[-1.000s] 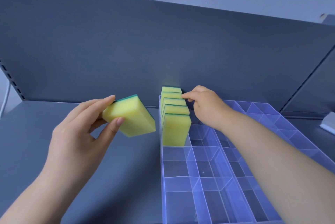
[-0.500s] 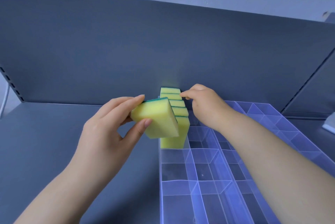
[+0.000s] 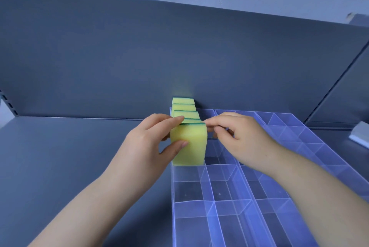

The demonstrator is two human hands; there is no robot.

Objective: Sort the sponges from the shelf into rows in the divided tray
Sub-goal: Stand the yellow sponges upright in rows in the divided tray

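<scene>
A clear divided tray point(image 3: 225, 202) lies on the grey shelf at the right. Several yellow sponges with green backs point(image 3: 184, 108) stand upright in a row in its left column, against the back wall. My left hand point(image 3: 151, 145) grips the front sponge point(image 3: 189, 145), thumb on its yellow face and fingers over its top left edge; the sponge stands upright at the near end of the row. My right hand point(image 3: 239, 139) sits beside it, fingertips touching the sponge's top right corner.
The grey shelf floor point(image 3: 69, 157) stretches to the left of the tray. A grey back panel point(image 3: 179, 57) rises behind. A pale flat object point(image 3: 359, 135) lies at the far right edge.
My left hand carried the sponge rightwards from over the shelf floor and stood it upright at the front of the row. My right hand slid nearer, from the back sponges to the new one.
</scene>
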